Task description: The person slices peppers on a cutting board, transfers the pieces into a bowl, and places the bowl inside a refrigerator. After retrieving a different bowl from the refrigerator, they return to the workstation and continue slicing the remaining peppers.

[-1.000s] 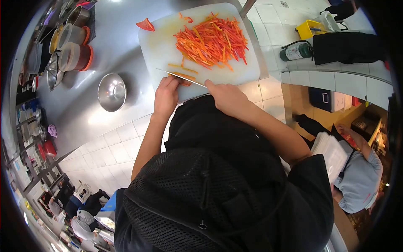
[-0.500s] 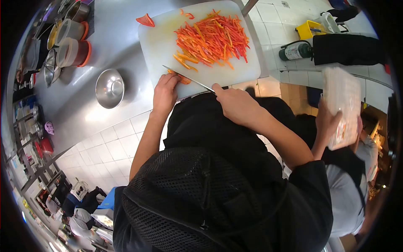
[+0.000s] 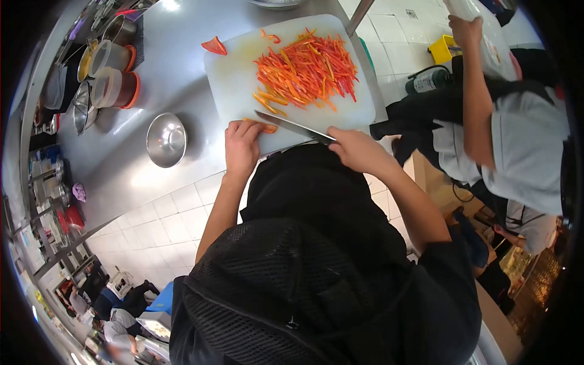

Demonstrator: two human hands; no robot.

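My right hand (image 3: 359, 150) is closed round the handle of a kitchen knife (image 3: 295, 126), whose blade slants up and left over the near part of a white cutting board (image 3: 222, 85). Just left of the blade, my left hand (image 3: 242, 145) presses curled fingers on a piece of orange-red bell pepper (image 3: 266, 127) at the board's near left edge. Beyond the blade lies a large heap of red and orange pepper strips (image 3: 310, 67). A few yellow-orange strips (image 3: 267, 103) lie at its lower left. One red pepper piece (image 3: 214, 45) rests at the board's far left corner.
Left of the board stands a steel bowl (image 3: 166, 140) on the metal counter (image 3: 176, 67). Plastic tubs (image 3: 107, 87) and pots line the counter's far left. At the right, a co-worker (image 3: 523, 140) carries pale containers (image 3: 486, 36) close by; a fire extinguisher (image 3: 429, 81) stands beyond.
The knife blade has shifted right, away from my left fingers, which stay on the pepper piece. The co-worker at the right has moved forward with the containers. The view has shifted slightly.
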